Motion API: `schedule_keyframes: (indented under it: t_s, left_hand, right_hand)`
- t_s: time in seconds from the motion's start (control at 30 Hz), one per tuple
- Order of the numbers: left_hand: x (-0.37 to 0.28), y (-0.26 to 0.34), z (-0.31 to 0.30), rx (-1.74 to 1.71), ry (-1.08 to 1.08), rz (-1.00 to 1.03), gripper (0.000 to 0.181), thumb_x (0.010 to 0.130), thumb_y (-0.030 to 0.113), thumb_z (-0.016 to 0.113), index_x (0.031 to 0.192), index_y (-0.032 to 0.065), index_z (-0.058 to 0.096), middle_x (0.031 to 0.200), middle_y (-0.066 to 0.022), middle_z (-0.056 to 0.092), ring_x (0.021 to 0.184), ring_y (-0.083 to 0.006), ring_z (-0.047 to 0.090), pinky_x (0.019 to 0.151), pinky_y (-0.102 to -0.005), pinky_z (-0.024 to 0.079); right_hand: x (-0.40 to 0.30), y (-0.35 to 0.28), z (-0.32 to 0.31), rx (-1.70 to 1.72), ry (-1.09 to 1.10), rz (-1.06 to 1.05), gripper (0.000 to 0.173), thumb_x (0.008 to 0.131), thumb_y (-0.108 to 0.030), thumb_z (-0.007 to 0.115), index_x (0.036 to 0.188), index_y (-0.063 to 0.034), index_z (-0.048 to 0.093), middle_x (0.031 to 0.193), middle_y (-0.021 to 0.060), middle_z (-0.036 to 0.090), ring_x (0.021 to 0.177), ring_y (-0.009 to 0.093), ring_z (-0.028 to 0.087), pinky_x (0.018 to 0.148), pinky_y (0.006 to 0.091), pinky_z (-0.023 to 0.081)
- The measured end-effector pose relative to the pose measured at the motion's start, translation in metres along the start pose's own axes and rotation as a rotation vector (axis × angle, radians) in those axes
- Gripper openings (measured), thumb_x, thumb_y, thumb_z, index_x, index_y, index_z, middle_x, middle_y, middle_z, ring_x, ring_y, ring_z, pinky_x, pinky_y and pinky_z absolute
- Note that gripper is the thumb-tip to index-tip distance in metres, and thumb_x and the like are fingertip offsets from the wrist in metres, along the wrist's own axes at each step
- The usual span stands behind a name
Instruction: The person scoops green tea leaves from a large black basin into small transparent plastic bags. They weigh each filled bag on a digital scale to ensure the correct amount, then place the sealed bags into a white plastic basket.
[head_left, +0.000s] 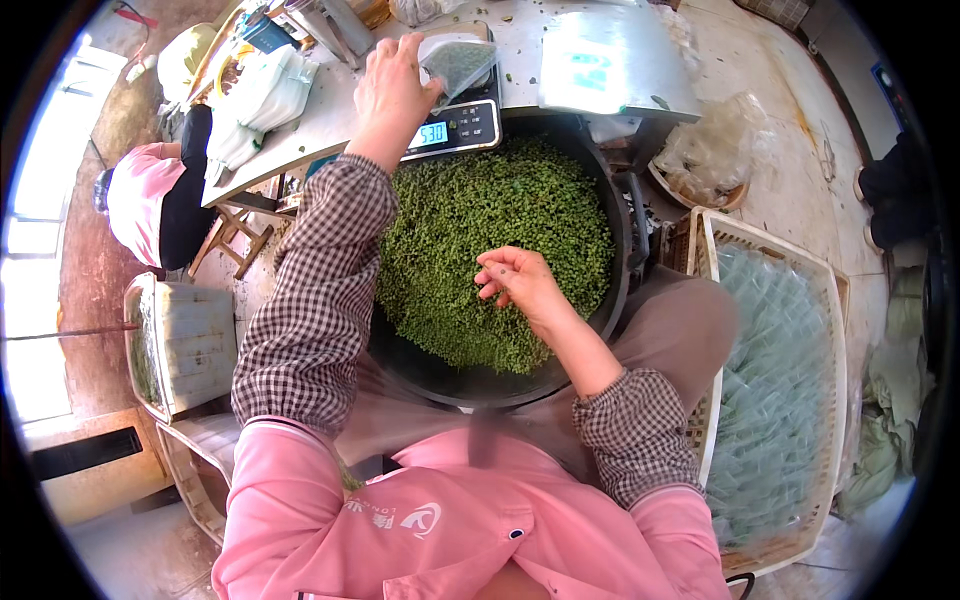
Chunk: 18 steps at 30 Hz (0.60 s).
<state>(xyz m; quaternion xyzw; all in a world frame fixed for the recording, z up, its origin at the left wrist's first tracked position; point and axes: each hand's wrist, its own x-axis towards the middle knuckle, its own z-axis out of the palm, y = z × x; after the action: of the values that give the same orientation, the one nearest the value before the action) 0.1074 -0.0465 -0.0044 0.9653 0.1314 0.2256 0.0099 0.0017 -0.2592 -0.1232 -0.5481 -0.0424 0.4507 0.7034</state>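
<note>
A wide black tub (622, 262) filled with small round green peppercorn-like berries (495, 225) stands between the knees. At its far edge, on the table, is a digital scale (476, 124) with a lit display. A clear plastic bag (461, 71) with dark green contents lies on the scale. My left hand (397, 86) is at the bag's left side, fingers bent; whether it grips the bag cannot be told. Above the berries, my right hand (517, 281) has thumb and index finger close together, with a tiny dark speck near them; whether they pinch anything is unclear.
Flat clear bags (592, 67) lie stacked on the metal table (322, 127), with white packets (274, 94) to the left. A plastic crate (836, 360) full of filled clear bags (772, 390) stands at right. Another person (150, 195) in pink is at far left, near a wooden stool (232, 240).
</note>
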Motion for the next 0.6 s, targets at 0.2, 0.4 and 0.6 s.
schedule_keyframes:
  t_s: [0.2, 0.4, 0.6]
  left_hand:
    - [-0.019, 0.001, -0.016, -0.076, 0.08, 0.073, 0.043, 0.074, 0.023, 0.07, 0.112, 0.0123, 0.054, 0.103, -0.0084, 0.055, 0.1, -0.0253, 0.055, 0.078, -0.0389, 0.047]
    - [-0.141, -0.016, -0.021, -0.526, -0.113, 0.103, 0.004, 0.077, 0.01, 0.063, 0.077, 0.0058, 0.061, 0.074, -0.0121, 0.06, 0.068, -0.0292, 0.061, 0.061, -0.037, 0.049]
    - [-0.277, 0.003, 0.023, -0.509, -0.914, 0.363, 0.009, 0.073, 0.012, 0.061, 0.08, 0.0061, 0.06, 0.079, -0.0126, 0.061, 0.071, -0.0309, 0.06, 0.066, -0.0397, 0.05]
  right_hand:
    - [0.003, -0.002, -0.001, 0.044, 0.102, -0.057, 0.016, 0.092, -0.013, 0.049, 0.098, -0.0022, 0.059, 0.076, 0.0018, 0.061, 0.061, 0.008, 0.058, 0.049, 0.0196, 0.042]
    - [-0.001, -0.004, 0.002, 0.162, 0.18, -0.118, 0.018, 0.094, -0.017, 0.048, 0.092, -0.0045, 0.06, 0.064, -0.0024, 0.054, 0.049, 0.005, 0.047, 0.044, 0.0186, 0.037]
    - [0.004, 0.0, 0.007, 0.12, 0.183, -0.159, 0.017, 0.094, -0.017, 0.048, 0.092, -0.0049, 0.06, 0.064, -0.0023, 0.055, 0.049, 0.005, 0.048, 0.044, 0.0185, 0.037]
